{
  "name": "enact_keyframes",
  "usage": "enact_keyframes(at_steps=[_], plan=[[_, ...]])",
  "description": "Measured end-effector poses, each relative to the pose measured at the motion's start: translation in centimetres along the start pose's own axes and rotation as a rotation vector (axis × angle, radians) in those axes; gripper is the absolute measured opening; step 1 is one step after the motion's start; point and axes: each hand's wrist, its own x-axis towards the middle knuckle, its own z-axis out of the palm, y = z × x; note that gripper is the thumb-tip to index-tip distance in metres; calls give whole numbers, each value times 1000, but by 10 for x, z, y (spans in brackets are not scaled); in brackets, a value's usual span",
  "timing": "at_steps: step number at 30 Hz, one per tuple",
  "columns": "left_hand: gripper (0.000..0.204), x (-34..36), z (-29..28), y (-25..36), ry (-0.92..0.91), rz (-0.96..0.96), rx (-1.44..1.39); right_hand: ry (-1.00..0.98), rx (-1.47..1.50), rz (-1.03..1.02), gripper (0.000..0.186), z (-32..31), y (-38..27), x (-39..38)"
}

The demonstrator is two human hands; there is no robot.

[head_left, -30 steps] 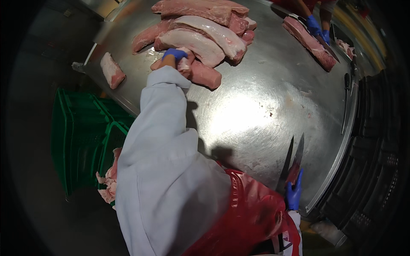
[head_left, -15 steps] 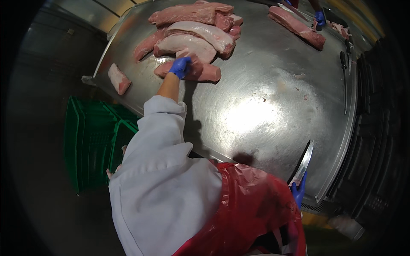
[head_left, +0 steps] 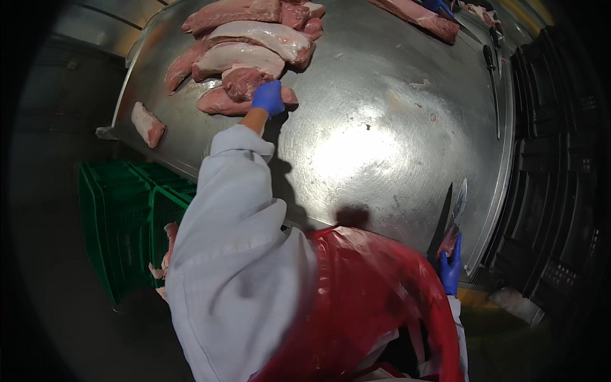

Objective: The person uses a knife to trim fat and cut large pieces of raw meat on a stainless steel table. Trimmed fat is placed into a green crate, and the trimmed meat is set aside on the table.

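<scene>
My left hand [head_left: 268, 99], in a blue glove, is closed on the right end of a raw meat piece [head_left: 244, 84] at the front of a pile. Beneath it lies a long raw meat strip [head_left: 219, 103], its middle partly covered. Pale, fat-covered loins [head_left: 261, 38] are stacked just beyond. At the table's near right, my blue-gloved right hand [head_left: 450, 270] is wrapped round a knife [head_left: 460, 198], its blade pointing away from me. A small reddish scrap [head_left: 448, 244] shows at the fingers by the blade's base; its exact contact is unclear.
A steel table [head_left: 375, 95] spans the view. A small meat chunk [head_left: 148, 124] lies near its left edge. Green crates [head_left: 118, 223] with trimmings [head_left: 167, 251] stand left, black crates [head_left: 541, 197] right. Across, a co-worker's gloved hand [head_left: 438, 6] is by another loin [head_left: 423, 20]; a dark-handled tool [head_left: 491, 83] lies nearby.
The view has shifted, moving the table contents left and up. My left hand has slid right along the pile, and the front meat piece has tilted. My right hand with the knife has risen slightly.
</scene>
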Motion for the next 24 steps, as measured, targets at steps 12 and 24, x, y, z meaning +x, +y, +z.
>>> enact_keyframes(at_steps=[12,24], plan=[[35,-135,-228,68,374,196,-1643,-72,-157,-152,79,4,8,34],[86,-250,2,176,90,-58,-657,33,103,-212,65,0,28,79]])
